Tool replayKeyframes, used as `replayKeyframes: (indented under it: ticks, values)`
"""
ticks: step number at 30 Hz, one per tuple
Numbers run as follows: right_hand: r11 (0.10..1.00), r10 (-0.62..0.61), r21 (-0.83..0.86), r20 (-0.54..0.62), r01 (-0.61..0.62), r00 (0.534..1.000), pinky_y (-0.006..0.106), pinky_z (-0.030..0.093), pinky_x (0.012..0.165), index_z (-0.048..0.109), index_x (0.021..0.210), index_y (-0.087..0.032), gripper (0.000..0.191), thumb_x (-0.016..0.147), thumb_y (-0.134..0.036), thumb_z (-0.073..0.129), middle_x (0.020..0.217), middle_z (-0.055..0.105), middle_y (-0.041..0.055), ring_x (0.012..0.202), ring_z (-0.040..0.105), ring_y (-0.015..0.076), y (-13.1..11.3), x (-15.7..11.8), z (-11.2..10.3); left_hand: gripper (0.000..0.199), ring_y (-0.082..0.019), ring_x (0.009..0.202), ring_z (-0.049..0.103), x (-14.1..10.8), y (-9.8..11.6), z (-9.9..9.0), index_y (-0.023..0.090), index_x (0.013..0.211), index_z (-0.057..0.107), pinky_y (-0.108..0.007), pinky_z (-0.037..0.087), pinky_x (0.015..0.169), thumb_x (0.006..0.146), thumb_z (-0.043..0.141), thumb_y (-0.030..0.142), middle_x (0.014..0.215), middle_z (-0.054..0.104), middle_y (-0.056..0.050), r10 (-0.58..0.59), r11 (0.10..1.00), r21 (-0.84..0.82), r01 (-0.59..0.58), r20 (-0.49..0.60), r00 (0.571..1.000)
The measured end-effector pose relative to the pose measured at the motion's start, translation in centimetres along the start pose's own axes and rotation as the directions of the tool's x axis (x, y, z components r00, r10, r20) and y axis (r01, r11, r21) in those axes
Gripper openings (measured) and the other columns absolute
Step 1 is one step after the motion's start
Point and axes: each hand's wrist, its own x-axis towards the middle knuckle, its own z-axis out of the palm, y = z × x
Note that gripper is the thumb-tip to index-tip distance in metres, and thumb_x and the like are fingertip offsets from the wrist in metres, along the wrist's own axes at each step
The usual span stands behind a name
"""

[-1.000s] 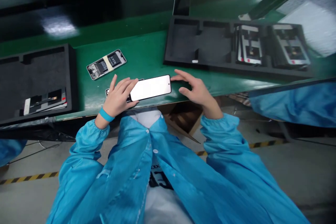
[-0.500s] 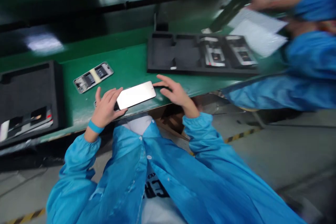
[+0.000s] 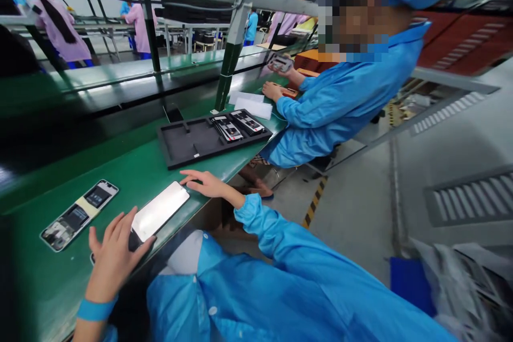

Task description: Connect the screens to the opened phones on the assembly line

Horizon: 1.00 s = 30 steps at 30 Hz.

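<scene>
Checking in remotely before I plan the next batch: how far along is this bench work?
Seemingly done: one opened phone lies on the green bench, internals showing. In hand: the left hand is on a white-screened phone, with the right hand beside it. Apparently remaining: stacked phone units in the black foam tray.

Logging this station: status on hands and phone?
Left hand on phone, lower end. Right hand at its upper end. Opened phone alongside.
</scene>
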Motion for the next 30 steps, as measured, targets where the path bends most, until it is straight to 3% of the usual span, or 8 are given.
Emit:
replayKeyframes:
  ticks: [3, 6, 10, 13, 17, 20, 25, 30]
  values:
    - [1.0, -0.009, -0.004, -0.016, 0.009, 1.0, 0.035, 0.054, 0.107, 0.062, 0.151, -0.02, 0.058, 0.105, -0.054, 0.059, 0.13, 0.081, 0.0072, 0.119, 0.076, 0.0228, 0.2, 0.1, 0.1, 0.081, -0.045, 0.146, 0.058, -0.6, 0.0, -0.3, 0.026, 0.173, 0.028, -0.084, 0.017, 0.126, 0.101, 0.054, 0.052, 0.154, 0.064, -0.022, -0.018, 0.999, 0.034, 0.018, 0.019, 1.0]
    - [0.999, -0.023, -0.029, -0.049, 0.022, 0.999, 0.037, 0.055, 0.11, 0.062, 0.151, -0.02, 0.059, 0.104, -0.055, 0.059, 0.13, 0.081, 0.009, 0.122, 0.076, 0.0239, 0.3, 0.1, 0.0, 0.083, -0.047, 0.145, 0.058, -1.8, -1.1, -0.9, 0.024, 0.173, 0.024, -0.083, 0.029, 0.123, 0.101, 0.051, 0.056, 0.165, 0.052, -0.024, -0.042, 0.997, 0.071, 0.039, 0.046, 0.998]
    - [0.998, -0.037, -0.058, -0.068, 0.033, 0.997, 0.04, 0.057, 0.11, 0.064, 0.149, -0.018, 0.06, 0.102, -0.056, 0.058, 0.126, 0.082, 0.0109, 0.119, 0.077, 0.0246, 0.2, 0.2, 0.0, 0.073, -0.04, 0.134, 0.068, -2.9, -3.1, -2.0, 0.027, 0.168, 0.038, -0.066, 0.051, 0.116, 0.102, 0.05, 0.055, 0.152, 0.066, -0.019, -0.072, 0.996, 0.054, 0.068, 0.088, 0.994]
    - [0.999, -0.021, -0.045, -0.062, 0.018, 0.998, 0.045, 0.054, 0.114, 0.063, 0.149, -0.016, 0.062, 0.102, -0.057, 0.057, 0.128, 0.081, 0.0138, 0.121, 0.076, 0.0259, 0.1, -0.1, 0.1, 0.071, -0.035, 0.129, 0.071, -2.8, -2.7, -3.3, 0.022, 0.163, 0.047, -0.052, 0.058, 0.111, 0.097, 0.059, 0.047, 0.142, 0.071, -0.017, -0.055, 0.998, -0.02, 0.058, 0.153, 0.987]
    - [1.0, 0.016, 0.008, -0.029, -0.016, 0.999, 0.054, 0.044, 0.124, 0.063, 0.148, -0.015, 0.066, 0.101, -0.062, 0.06, 0.135, 0.077, 0.018, 0.135, 0.068, 0.0309, 0.8, -0.5, 0.2, 0.079, -0.037, 0.135, 0.065, -2.1, -0.6, -4.4, 0.013, 0.162, 0.046, -0.056, 0.053, 0.118, 0.09, 0.069, 0.037, 0.147, 0.067, -0.022, -0.127, 0.99, -0.028, 0.136, 0.217, 0.968]
    - [0.998, -0.003, -0.057, -0.082, -0.001, 0.997, 0.053, 0.05, 0.12, 0.065, 0.147, -0.023, 0.064, 0.101, -0.066, 0.06, 0.13, 0.08, 0.0124, 0.129, 0.073, 0.0302, 1.9, -0.6, 0.4, 0.082, -0.038, 0.147, 0.057, -1.5, 0.0, -4.2, 0.019, 0.164, 0.042, -0.066, 0.037, 0.129, 0.089, 0.072, 0.033, 0.158, 0.059, -0.019, -0.161, 0.984, -0.03, 0.173, 0.241, 0.957]
    - [0.992, -0.051, -0.118, -0.101, 0.039, 0.994, 0.056, 0.055, 0.116, 0.066, 0.147, -0.027, 0.062, 0.101, -0.068, 0.059, 0.127, 0.081, 0.0118, 0.124, 0.075, 0.0328, 2.4, -0.9, 0.5, 0.077, -0.037, 0.138, 0.062, -1.3, -0.5, -3.1, 0.011, 0.154, 0.05, -0.054, 0.049, 0.122, 0.084, 0.078, 0.026, 0.149, 0.065, -0.022, -0.085, 0.981, -0.152, 0.124, 0.236, 0.968]
    - [0.989, -0.085, -0.13, -0.063, 0.077, 0.994, 0.06, 0.056, 0.115, 0.064, 0.151, -0.028, 0.06, 0.101, -0.063, 0.063, 0.132, 0.079, 0.0119, 0.125, 0.074, 0.0343, 1.9, -1.0, 0.3, 0.1, -0.04, 0.147, 0.056, -1.9, -1.5, -2.9, 0.017, 0.169, 0.029, -0.065, 0.037, 0.13, 0.087, 0.081, 0.037, 0.159, 0.057, -0.022, -0.079, 0.978, -0.172, 0.116, 0.205, 0.976]
